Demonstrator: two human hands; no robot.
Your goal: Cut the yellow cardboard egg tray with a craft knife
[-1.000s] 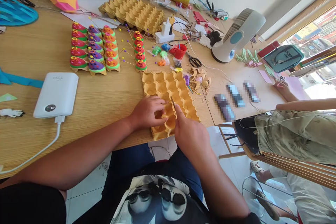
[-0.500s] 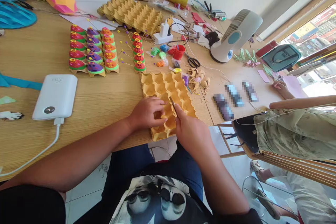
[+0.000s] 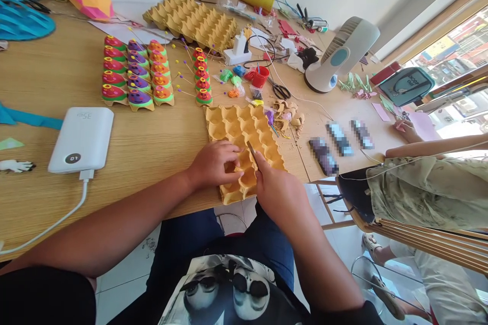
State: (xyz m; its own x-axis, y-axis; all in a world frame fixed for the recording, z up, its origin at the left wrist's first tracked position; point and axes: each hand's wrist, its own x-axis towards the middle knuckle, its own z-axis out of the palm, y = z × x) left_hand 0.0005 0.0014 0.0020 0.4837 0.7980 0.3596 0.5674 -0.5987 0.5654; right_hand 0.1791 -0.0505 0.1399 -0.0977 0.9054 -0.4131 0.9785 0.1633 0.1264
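A yellow-brown pulp egg tray (image 3: 219, 131) lies at the table's front edge, its near corner jutting a little past it. My left hand (image 3: 218, 163) rests on the tray's left side, thumb and curled fingers gripping around one of its cups. In my right hand (image 3: 280, 188) is a knife (image 3: 251, 149), its thin blade pointing away from me and touching the tray near the middle. My fist hides the knife's handle. Just beyond the tray stands a row of painted red-and-green egg-cup figures (image 3: 203, 81) with pin-like feelers.
More painted cups (image 3: 137, 76) stand in rows at left, near a white power bank (image 3: 82, 139). Behind are another egg tray (image 3: 190, 23), a red cup (image 3: 260, 77), scissors (image 3: 280, 90) and a fan (image 3: 341, 56). Cut scraps (image 3: 287, 114) lie right. Another person's hand (image 3: 407, 129) rests far right.
Both hands and the knife stay almost in place on the egg tray. The view has shifted slightly, and the other person's arm at right appears a little further left.
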